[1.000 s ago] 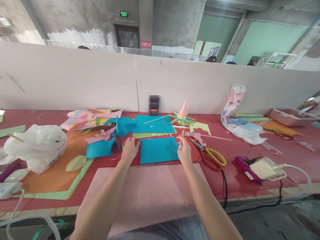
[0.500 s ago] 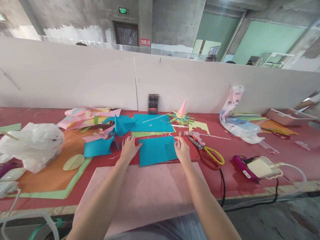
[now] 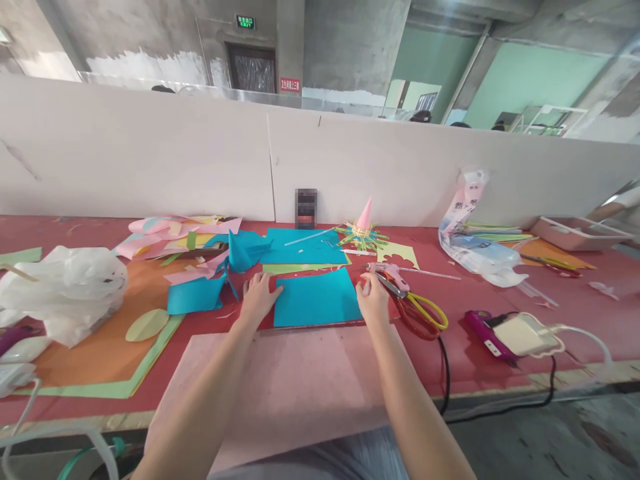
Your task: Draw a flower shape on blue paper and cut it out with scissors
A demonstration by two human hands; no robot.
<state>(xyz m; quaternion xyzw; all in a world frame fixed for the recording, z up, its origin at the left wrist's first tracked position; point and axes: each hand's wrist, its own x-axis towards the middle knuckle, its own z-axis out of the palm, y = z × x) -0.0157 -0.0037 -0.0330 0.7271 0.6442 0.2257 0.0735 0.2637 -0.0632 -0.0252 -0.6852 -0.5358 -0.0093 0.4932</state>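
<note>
A blue sheet of paper [image 3: 316, 299] lies on the red table in front of me, between my two hands. At its left edge my left hand [image 3: 259, 295] rests with the thumb spread away from the fingers, the thumb tip touching the sheet. My right hand [image 3: 373, 301] is at the opposite edge, its fingers curled and the thumb against the paper. Just right of that hand lie a pink glue gun [image 3: 390, 272] and scissors [image 3: 424, 313] with red and yellow handles. A pink cone with a fringed paper base [image 3: 365, 223] stands behind.
Blue paper pieces [image 3: 195, 297] and coloured scraps [image 3: 175, 235] lie to the left, beside a white plastic bag [image 3: 65, 283] and orange paper [image 3: 107, 343]. Right are a plastic package [image 3: 483, 257], a purple device [image 3: 487, 337] with cables and a pink tray [image 3: 580, 235]. A white partition [image 3: 175, 153] stands behind.
The blue sheet has turned slightly and its right edge sits farther right. My right hand has shifted a little to the right; my left hand has barely moved.
</note>
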